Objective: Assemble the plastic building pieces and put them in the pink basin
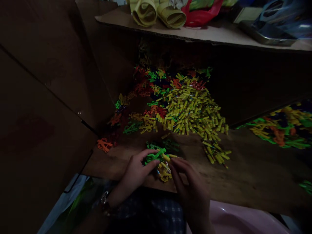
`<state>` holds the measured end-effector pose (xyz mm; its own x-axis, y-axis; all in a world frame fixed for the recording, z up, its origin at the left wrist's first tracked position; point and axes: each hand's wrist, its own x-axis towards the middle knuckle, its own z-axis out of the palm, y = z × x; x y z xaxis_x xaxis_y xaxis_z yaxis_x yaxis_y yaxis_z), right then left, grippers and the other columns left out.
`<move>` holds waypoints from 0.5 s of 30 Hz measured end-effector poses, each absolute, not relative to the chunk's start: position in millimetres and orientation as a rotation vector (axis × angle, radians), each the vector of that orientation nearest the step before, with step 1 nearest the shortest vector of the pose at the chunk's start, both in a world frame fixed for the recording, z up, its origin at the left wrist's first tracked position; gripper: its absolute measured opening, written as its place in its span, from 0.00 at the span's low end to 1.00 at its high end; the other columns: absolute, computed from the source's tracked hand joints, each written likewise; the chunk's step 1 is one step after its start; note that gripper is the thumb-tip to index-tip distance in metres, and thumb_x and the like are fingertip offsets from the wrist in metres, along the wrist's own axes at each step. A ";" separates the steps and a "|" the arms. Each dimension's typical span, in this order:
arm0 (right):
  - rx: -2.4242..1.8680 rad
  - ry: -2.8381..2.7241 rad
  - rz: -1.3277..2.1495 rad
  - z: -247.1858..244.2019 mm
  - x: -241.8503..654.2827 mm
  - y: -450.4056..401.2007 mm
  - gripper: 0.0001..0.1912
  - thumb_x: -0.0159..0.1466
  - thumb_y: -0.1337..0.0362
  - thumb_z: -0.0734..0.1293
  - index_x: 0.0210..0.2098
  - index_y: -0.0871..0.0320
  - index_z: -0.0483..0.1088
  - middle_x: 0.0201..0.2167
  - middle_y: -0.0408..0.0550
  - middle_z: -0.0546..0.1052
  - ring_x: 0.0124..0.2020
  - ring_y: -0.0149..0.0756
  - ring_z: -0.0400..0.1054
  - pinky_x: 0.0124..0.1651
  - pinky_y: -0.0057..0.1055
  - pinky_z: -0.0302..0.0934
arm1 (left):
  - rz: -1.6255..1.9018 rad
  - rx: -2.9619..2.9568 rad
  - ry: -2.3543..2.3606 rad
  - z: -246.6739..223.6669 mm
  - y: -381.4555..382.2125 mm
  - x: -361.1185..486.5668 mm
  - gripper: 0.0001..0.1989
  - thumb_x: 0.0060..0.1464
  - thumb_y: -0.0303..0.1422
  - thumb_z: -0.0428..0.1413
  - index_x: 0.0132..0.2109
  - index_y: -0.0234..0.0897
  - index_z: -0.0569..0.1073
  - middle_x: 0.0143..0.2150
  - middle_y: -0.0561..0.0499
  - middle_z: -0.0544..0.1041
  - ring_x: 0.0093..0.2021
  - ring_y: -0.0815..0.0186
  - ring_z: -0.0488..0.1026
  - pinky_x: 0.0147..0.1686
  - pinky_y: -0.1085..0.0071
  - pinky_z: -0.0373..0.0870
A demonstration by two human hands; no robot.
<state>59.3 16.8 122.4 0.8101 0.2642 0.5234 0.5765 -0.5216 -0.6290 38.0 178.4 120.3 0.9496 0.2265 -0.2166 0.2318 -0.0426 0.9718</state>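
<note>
Near the front edge of the wooden table (234, 182), my left hand (137, 167) pinches a green plastic piece (158, 154) between thumb and fingers. My right hand (188, 177) holds a small yellow tube (166, 158) by its right end, its other end at the green piece. Beneath and beside the fingertips lie more green pieces and some yellow ones (164, 175). Behind the hands is a large heap of yellow tubes (192, 107), with a smaller cluster of them (215, 152) to the right.
Mixed coloured plastic pieces (153, 110) lie at the back left, more (282, 126) at the right. An orange piece (104, 145) is near the left cardboard wall (48, 130). A cardboard shelf (207, 35) holds yellow rolls and a phone-like object. A pink basin (239, 217) stands below the table.
</note>
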 end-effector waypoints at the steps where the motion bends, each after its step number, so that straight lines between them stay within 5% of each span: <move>1: -2.153 -0.645 -0.480 121.0 58.3 16.2 0.08 0.61 0.68 0.64 0.41 0.54 0.70 0.36 0.48 0.77 0.37 0.35 0.73 0.41 0.30 0.68 | -0.003 1.620 0.352 120.2 178.3 37.4 0.14 0.46 0.34 0.59 0.43 0.38 0.76 0.42 0.50 0.79 0.43 0.61 0.74 0.46 0.70 0.69; 9: -2.168 -0.661 -0.389 121.5 57.2 11.3 0.07 0.61 0.67 0.65 0.39 0.55 0.72 0.35 0.46 0.78 0.36 0.34 0.73 0.42 0.29 0.68 | -0.034 1.576 0.327 115.9 181.1 34.6 0.13 0.45 0.32 0.60 0.41 0.37 0.78 0.41 0.50 0.79 0.44 0.61 0.75 0.45 0.70 0.70; 15: -1.966 -0.519 0.294 117.4 81.7 3.0 0.11 0.59 0.56 0.66 0.32 0.57 0.75 0.28 0.47 0.78 0.29 0.35 0.73 0.32 0.29 0.68 | -0.273 1.651 0.106 116.4 198.6 35.7 0.11 0.47 0.31 0.58 0.40 0.38 0.78 0.40 0.51 0.79 0.43 0.62 0.74 0.47 0.70 0.68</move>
<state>81.7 3.0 117.4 0.8765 0.4808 0.0229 0.2276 -0.3720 -0.8999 35.7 198.6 116.4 0.9664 -0.0929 -0.2398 0.2304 -0.1012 0.9678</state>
